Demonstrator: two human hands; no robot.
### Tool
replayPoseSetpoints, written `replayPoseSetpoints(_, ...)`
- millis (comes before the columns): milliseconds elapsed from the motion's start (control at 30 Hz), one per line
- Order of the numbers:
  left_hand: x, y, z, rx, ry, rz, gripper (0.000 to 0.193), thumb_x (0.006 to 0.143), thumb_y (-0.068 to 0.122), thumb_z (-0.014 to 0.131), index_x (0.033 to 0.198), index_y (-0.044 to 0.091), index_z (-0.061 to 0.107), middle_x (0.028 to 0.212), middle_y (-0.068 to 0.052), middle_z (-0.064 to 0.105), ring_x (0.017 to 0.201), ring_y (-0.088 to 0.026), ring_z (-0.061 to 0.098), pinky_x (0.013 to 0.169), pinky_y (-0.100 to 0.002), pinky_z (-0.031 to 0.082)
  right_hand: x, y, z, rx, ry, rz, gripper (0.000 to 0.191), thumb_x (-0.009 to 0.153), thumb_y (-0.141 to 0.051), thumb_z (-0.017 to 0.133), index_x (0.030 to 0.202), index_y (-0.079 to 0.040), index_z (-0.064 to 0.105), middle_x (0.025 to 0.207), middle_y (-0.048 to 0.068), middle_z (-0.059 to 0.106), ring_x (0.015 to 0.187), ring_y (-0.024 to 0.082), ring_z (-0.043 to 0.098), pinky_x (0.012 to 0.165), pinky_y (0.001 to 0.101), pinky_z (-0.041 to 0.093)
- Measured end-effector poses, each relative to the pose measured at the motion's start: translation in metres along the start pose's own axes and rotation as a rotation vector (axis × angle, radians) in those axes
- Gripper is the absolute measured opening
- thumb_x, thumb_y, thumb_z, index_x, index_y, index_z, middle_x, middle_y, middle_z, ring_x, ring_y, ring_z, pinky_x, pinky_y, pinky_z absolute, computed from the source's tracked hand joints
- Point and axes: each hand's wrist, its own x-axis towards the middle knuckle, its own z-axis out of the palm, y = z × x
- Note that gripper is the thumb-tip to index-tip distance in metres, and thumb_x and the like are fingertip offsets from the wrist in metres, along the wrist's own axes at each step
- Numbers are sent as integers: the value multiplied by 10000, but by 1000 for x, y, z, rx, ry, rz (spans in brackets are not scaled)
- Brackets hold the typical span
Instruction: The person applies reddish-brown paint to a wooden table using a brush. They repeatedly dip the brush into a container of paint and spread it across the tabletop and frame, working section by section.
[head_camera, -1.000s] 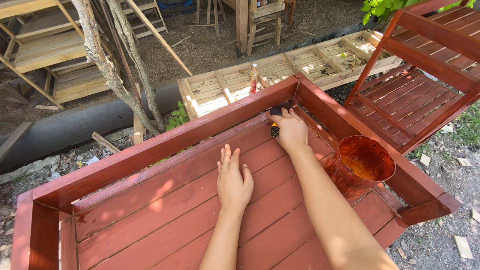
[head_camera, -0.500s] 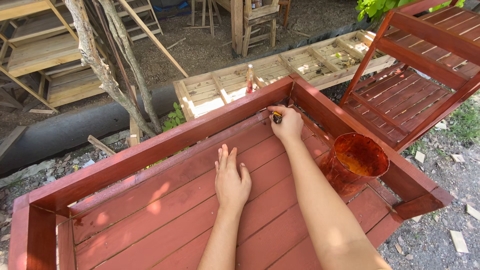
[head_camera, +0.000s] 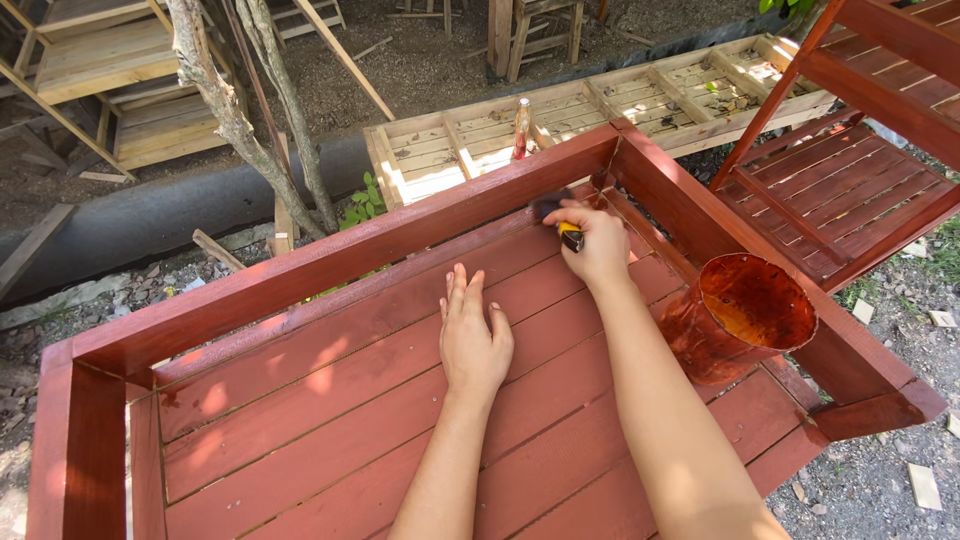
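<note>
A: What's hard to make out?

B: The paintbrush. The right hand is clamped around its handle, so only a bit of yellow and the dark bristles show, pressed against the far rail of the red-painted wooden frame, near its far right corner. The right forearm also covers part of the boards.

A: And the other hand?

B: The left hand lies flat, palm down on the slats, fingers together, holding nothing.

A: Anything cut off?

B: The frame's near edge and both elbows run out of view. A paint-stained container stands just right of the right arm, inside the frame.

A: The setting?

B: Outdoors, on dirt. An unpainted pallet lies beyond, a red slatted rack to the right, a tree trunk at far left.
</note>
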Motion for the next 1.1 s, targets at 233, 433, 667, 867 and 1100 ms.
replayPoseSetpoints(233, 4, 0, -3, -13, 39, -25, 641, 893, 46, 528, 1520, 0, 407, 1622, -242, 338, 1535, -376, 281, 1235, -529, 225, 3, -24, 17, -267, 3, 134, 326, 765, -65, 759, 1000, -288, 793, 1157, 116, 749, 1089, 335, 693, 927, 408, 568)
replayPoseSetpoints(433, 7, 0, -3, -5, 126, -44, 760, 846, -17, 513, 1568, -30, 278, 1648, -257, 264, 1550, -423, 226, 1235, -590, 162, -30, -45, 17, -138, -20, -113, 398, 702, -24, 723, 980, -301, 785, 1243, 49, 737, 1050, 315, 725, 835, 420, 591)
replayPoseSetpoints(667, 8, -3, -2, -8, 128, -43, 738, 857, -19, 494, 1565, -35, 287, 1648, -277, 270, 1555, -438, 219, 1242, -593, 158, 28, -7, 6, -312, 36, 277, 344, 820, -106, 768, 1048, -362, 803, 1050, 65, 760, 946, 343, 710, 811, 453, 566)
replayPoseSetpoints(867, 8, -3, -8, -71, 157, -74, 765, 845, -28, 496, 1580, -24, 284, 1643, -273, 277, 1560, -441, 211, 1246, -608, 146, 6, -27, 13, -176, -3, 25, 175, 817, -187, 813, 968, -273, 791, 896, 60, 757, 855, 319, 723, 753, 427, 570)
replayPoseSetpoints(1100, -12, -14, -77, -12, 267, -53, 769, 854, -25, 508, 1587, -12, 279, 1665, -266, 269, 1569, -441, 200, 1251, -608, 143, -45, -113, 61, 93, -185, -105, 153, 799, -201, 810, 926, -285, 797, 945, 53, 784, 875, 276, 762, 784, 372, 609)
